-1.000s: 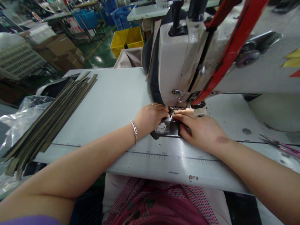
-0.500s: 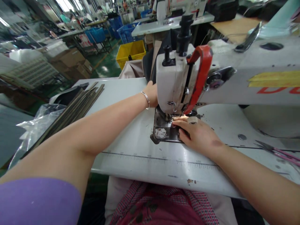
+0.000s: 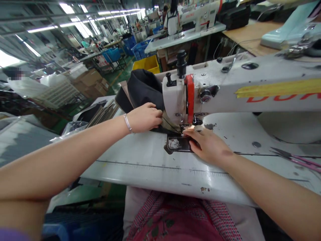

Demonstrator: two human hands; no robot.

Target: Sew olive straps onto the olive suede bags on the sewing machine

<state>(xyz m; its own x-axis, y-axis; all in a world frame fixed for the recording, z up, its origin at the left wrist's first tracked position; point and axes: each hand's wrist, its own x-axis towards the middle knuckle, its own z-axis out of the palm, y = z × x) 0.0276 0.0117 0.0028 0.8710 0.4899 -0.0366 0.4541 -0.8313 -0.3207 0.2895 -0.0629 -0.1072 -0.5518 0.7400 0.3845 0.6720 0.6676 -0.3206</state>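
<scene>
A white sewing machine stands on a pale table. My left hand is closed on a piece of black fabric just left of the machine head; the fabric bulges up behind the hand. My right hand lies on the dark metal needle plate, fingers pressed together at the presser foot; a strip of tape wraps one finger. What lies under those fingertips is hidden.
A stack of long grey-brown strips lies at the table's left, beside clear plastic sheeting. Pink-handled scissors rest at the right. Behind are a yellow crate, cardboard boxes and other sewing stations with a person.
My left hand went from the needle to behind the machine head and has now pulled black fabric forward to its left. The right hand stayed on the needle plate. My view has risen.
</scene>
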